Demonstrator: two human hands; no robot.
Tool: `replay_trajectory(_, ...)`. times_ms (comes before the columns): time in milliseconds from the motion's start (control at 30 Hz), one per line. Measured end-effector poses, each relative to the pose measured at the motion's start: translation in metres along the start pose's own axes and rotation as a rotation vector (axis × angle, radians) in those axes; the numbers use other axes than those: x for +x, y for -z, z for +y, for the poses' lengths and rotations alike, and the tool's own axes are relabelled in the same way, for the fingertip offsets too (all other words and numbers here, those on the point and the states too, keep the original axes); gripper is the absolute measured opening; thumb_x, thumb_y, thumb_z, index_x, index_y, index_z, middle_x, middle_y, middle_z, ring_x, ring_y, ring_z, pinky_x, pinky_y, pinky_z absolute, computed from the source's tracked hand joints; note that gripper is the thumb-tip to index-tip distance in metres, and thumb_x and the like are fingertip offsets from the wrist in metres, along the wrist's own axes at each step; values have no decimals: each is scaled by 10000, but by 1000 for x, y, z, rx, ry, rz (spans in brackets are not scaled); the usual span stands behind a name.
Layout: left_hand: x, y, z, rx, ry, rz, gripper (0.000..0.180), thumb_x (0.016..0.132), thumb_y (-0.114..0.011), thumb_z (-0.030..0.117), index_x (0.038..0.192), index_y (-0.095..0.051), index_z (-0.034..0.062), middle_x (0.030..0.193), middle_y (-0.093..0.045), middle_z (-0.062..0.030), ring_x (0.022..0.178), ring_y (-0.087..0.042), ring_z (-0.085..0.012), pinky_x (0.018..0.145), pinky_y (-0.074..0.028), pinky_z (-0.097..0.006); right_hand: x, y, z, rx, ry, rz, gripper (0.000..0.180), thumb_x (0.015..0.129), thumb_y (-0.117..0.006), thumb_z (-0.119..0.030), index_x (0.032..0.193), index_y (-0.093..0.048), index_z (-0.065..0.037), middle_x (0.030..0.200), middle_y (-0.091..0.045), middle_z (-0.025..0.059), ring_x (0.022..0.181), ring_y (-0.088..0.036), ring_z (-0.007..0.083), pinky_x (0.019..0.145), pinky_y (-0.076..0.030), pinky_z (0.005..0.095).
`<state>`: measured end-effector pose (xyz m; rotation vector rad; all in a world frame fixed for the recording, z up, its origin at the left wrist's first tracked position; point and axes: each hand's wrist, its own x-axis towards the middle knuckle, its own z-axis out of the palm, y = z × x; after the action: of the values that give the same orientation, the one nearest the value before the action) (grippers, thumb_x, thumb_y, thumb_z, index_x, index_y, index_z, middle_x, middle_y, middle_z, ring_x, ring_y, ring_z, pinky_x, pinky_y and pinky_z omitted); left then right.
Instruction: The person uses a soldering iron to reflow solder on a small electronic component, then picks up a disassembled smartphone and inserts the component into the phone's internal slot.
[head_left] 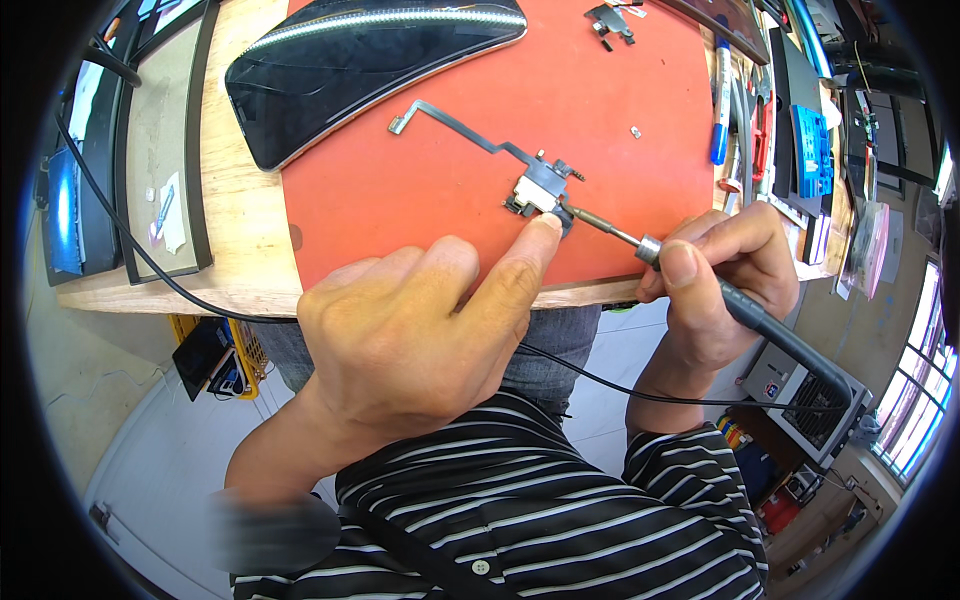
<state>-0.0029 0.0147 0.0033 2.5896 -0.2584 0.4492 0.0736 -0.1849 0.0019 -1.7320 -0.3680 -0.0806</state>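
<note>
A small phone part (541, 184), with a dark and white body and a long grey flex cable, lies on the orange-red mat (430, 215). The index fingertip of my left hand (410, 325) presses on its near edge; the other fingers are curled and the thumb is hidden. Between the thumb and fingers of my right hand (730, 265) is a soldering iron (765, 318), its cord curving off the handle's back end. Its thin metal tip points left and meets the part's right side, just beside my left fingertip.
A black glass phone screen (370, 75) covers the mat's far left. Another small metal part (610, 25) and a tiny piece (635, 132) lie farther off. A blue marker (720, 105) and tools line the right edge. A black cable (160, 265) crosses the front.
</note>
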Motion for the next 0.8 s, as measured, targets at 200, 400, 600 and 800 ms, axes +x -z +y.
replay_trajectory(200, -1, -1, 0, -1, 0, 5, 319, 794, -786, 67, 1112, -786, 91, 575, -418, -10, 435, -427, -152, 426, -330, -323, 0, -2, -1, -17, -9, 19, 299, 857, -781, -103, 785, -500, -34, 592, -594, 109, 469, -554, 130, 441, -471, 233)
replay_trajectory(400, 0, -1, 0, -3, 1, 6, 322, 787, -788, 61, 1109, -785, 86, 575, -418, -13, 437, -428, -154, 429, -332, -326, 0, -1, -2, -9, -18, 0, 296, 854, -783, -93, 787, -501, -33, 595, -594, 108, 484, -563, 132, 449, -477, 232)
replay_trajectory(600, 0, -2, 0, -17, 0, 19, 344, 786, -787, 53, 1127, -783, 92, 570, -408, -9, 437, -422, -152, 430, -328, -329, 0, 1, 0, -20, -12, -9, 293, 851, -782, -86, 789, -501, -33, 606, -598, 108, 490, -568, 133, 458, -487, 234)
replay_trajectory(800, 0, -2, -1, -1, -13, 21, 352, 787, -782, 51, 1136, -781, 91, 568, -406, -10, 436, -416, -154, 432, -328, -327, 0, -1, -1, 12, -9, 42, 283, 865, -756, -96, 789, -490, -39, 599, -581, 108, 451, -527, 123, 434, -455, 228)
